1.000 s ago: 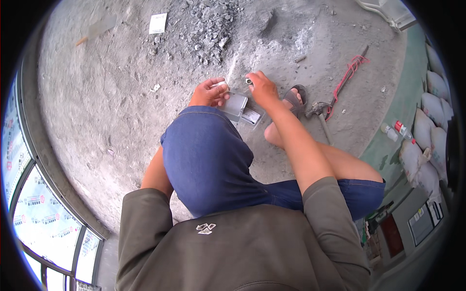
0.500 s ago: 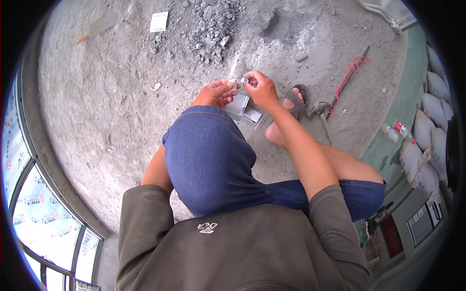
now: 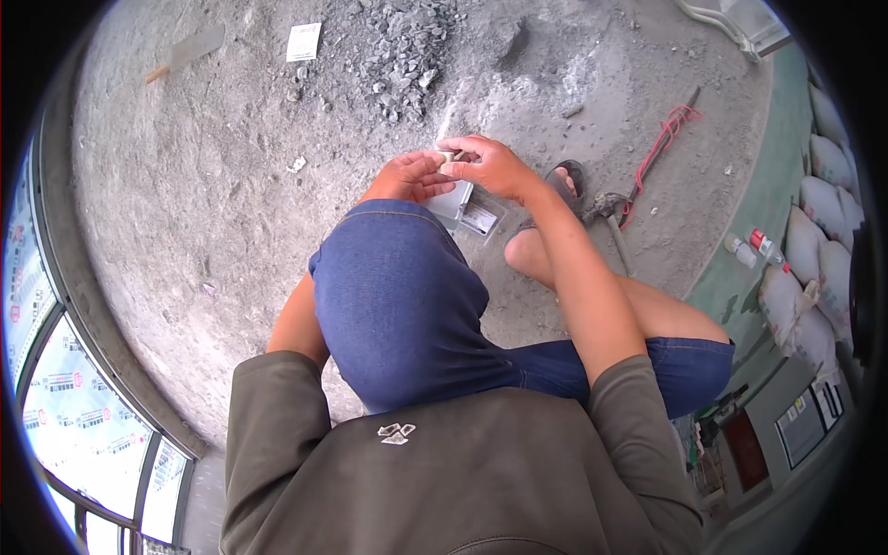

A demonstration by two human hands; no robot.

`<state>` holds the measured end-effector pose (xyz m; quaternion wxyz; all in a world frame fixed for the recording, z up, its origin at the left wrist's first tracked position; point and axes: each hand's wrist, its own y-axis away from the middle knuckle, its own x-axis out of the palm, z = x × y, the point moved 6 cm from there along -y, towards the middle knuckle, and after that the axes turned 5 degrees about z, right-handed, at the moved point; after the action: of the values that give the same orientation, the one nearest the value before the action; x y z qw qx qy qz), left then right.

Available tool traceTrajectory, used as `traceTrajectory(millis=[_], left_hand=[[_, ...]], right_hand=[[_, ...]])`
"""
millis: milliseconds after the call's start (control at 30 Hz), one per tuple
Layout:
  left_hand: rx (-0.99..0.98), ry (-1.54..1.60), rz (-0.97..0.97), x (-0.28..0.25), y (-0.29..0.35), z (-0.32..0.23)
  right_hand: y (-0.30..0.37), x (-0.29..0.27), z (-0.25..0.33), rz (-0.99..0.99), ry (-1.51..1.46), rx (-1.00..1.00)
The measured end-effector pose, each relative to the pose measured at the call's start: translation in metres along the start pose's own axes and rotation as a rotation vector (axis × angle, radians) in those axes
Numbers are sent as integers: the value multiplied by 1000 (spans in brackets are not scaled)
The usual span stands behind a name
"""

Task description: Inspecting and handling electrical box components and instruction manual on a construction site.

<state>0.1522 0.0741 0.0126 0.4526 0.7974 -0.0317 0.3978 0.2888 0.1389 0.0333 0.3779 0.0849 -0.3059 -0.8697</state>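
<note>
My left hand point(image 3: 410, 176) pinches a small white object point(image 3: 449, 157) beyond my raised knee. Against it my right hand point(image 3: 492, 168) is closed, thumb and fingers meeting at the same small object. Most of the object lies behind the fingers, so its kind cannot be made out. Just below the hands, an opened clear plastic case point(image 3: 477, 220) rests on the ground, partly covered by my left hand and knee. My sandalled foot point(image 3: 569, 180) is to the right of the hands.
Dusty ground surrounds me, with a heap of grey rubble point(image 3: 404, 69) ahead. A hammer point(image 3: 610, 208) lies beside a rod wound with red cord point(image 3: 664, 139). A white card point(image 3: 303, 42) and a flat trowel-like tool point(image 3: 196, 46) lie far left. Bottles point(image 3: 766, 246) and sacks point(image 3: 823, 203) stand right.
My right hand has moved left and closed in on my left hand. The small round white piece in its fingers now meets the left hand's white piece and is mostly hidden.
</note>
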Motion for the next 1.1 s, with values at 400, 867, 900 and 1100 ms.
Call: traceTrajectory(millis=[400,867,900,1100], left_hand=[[-19,-85,-75,-11,-1,25],[-198,-222,-131,-29,-14,60],[-200,-223,-129,-26,-18,59],[-224,-347,-208,-44,-24,61]], right_hand=[[10,0,-48,-232,-527,114],[28,9,-106,-269,272,348],[27,11,-107,-305,269,337],[21,27,-81,-375,393,344]])
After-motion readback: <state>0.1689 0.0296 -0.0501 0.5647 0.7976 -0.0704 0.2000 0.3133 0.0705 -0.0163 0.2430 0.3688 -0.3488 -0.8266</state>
